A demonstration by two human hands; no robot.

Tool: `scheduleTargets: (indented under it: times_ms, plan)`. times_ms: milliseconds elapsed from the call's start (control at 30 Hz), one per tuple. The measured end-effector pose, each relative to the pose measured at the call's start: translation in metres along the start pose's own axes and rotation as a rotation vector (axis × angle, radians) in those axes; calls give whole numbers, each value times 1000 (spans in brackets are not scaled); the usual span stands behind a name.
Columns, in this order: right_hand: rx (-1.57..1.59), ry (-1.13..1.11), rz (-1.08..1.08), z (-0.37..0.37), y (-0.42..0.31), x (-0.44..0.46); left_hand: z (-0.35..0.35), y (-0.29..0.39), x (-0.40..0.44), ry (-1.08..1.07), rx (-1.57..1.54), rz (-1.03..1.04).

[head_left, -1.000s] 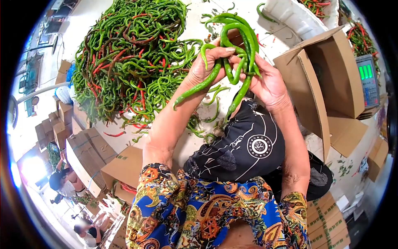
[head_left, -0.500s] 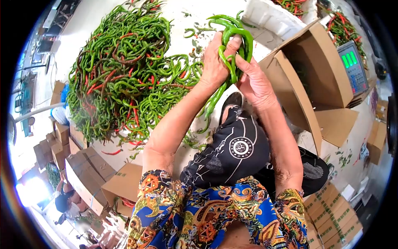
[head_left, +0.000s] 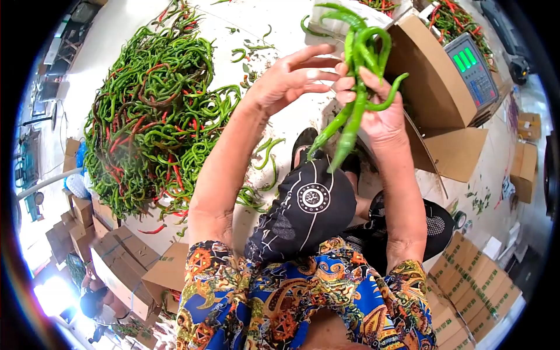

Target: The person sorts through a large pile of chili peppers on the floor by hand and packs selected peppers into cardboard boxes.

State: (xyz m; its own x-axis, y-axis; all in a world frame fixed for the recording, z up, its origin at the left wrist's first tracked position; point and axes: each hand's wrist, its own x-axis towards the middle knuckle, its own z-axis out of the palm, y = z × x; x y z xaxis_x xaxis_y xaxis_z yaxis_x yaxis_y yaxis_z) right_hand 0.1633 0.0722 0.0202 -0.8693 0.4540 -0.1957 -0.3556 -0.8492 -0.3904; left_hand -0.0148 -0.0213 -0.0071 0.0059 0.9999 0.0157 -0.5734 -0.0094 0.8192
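My right hand point(head_left: 373, 105) is closed around a bunch of long green chili peppers point(head_left: 360, 87), whose curled ends stick out above and below the fingers. Just left of the bunch, my left hand point(head_left: 297, 79) has its fingers stretched and apart, with nothing in its grasp. The fingertips come close to the bunch; whether they touch it I cannot tell. On the floor to the left lies a big heap of green chili peppers point(head_left: 157, 116) with red ones mixed in. A few loose chilies point(head_left: 268, 157) lie below my left forearm.
An open cardboard box point(head_left: 429, 70) stands at the right, beside a digital scale point(head_left: 472, 70) with a lit green display. More chilies point(head_left: 455, 23) lie behind it. Boxes point(head_left: 125, 254) are stacked at lower left, near another person point(head_left: 99, 300). Flattened cardboard point(head_left: 472, 286) lies at lower right.
My left hand has let go of the chilies and moved left, its fingers spreading. My right hand holds the bunch, now farther right toward the box. The view has shifted slightly.
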Motion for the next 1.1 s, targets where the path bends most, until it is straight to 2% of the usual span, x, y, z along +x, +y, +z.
scheduleTargets:
  times_ms: [100, 233, 300, 367, 467, 500, 533, 567, 633, 700, 733, 833, 867, 967, 1033, 1067, 1100]
  plan:
    - [80, -102, -6, 27, -23, -19, -17, -13, -33, 199, -20, -57]
    - [-316, -97, -224, 42, -63, -41, -83, -74, -111, 648, -29, -209]
    - [-448, 29, -280, 27, -111, -53, -122, -104, -178, 858, 75, -226]
    - [-613, 193, -329, 8, -164, -64, -131, -122, -247, 1123, 172, -257]
    - [-944, 540, -369, -36, -235, -78, -135, -181, -362, 1265, 402, -402]
    - [-1080, 640, -354, -52, -246, -85, -118, -199, -390, 1323, 820, -557]
    - [-1227, 722, -293, -72, -256, -95, -102, -216, -411, 1325, 952, -585]
    - [-1370, 801, -221, -89, -261, -104, -100, -257, -442, 1345, 954, -555]
    - [-1713, 859, -227, -101, -237, -115, -67, -271, -443, 1420, 959, -606]
    - [-2102, 780, -396, -87, -200, -124, -44, -264, -423, 1396, 971, -565]
    - [-2084, 824, -473, -67, -174, -120, -44, -264, -417, 1318, 1268, -518]
    - [-2056, 658, -460, 12, -78, -112, -63, -234, -378, 1402, 1668, -137]
    - [-2124, 713, -439, 31, -50, -110, -74, -231, -374, 1347, 1688, -164]
    - [-2157, 432, -286, 43, -2, -112, -112, -235, -377, 1212, 1684, -270]
    - [-2071, 421, -194, 35, 25, -112, -135, -242, -390, 1166, 1605, -357]
    - [-1959, 397, -169, 16, 27, -115, -140, -244, -392, 1289, 1640, -230]
    - [-1888, 371, -186, 4, 33, -119, -139, -239, -395, 1343, 1437, -255]
